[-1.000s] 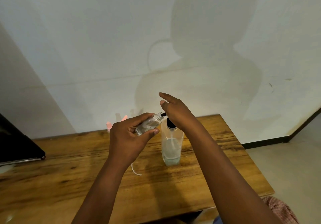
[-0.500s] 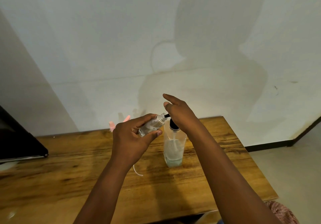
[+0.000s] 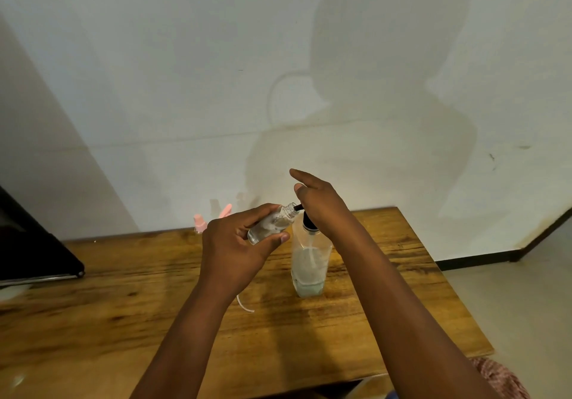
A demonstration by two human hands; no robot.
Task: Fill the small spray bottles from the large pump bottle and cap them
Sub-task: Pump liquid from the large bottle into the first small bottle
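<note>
The left hand (image 3: 235, 247) grips a tilted small spray bottle (image 3: 270, 224), mouth at the pump spout, while the right hand (image 3: 322, 203), fingers relaxed, presses the large pump bottle (image 3: 309, 262) standing mid-table (image 3: 93, 321), far from its edges.

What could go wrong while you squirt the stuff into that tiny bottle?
The small bottle is held tilted in the left hand, its narrow mouth right at the black nozzle of the pump bottle. If it drifts, liquid could miss and land on the wooden table. The right hand rests on top of the pump and nothing holds the tall bottle's body, so a hard push might tip it.
</note>
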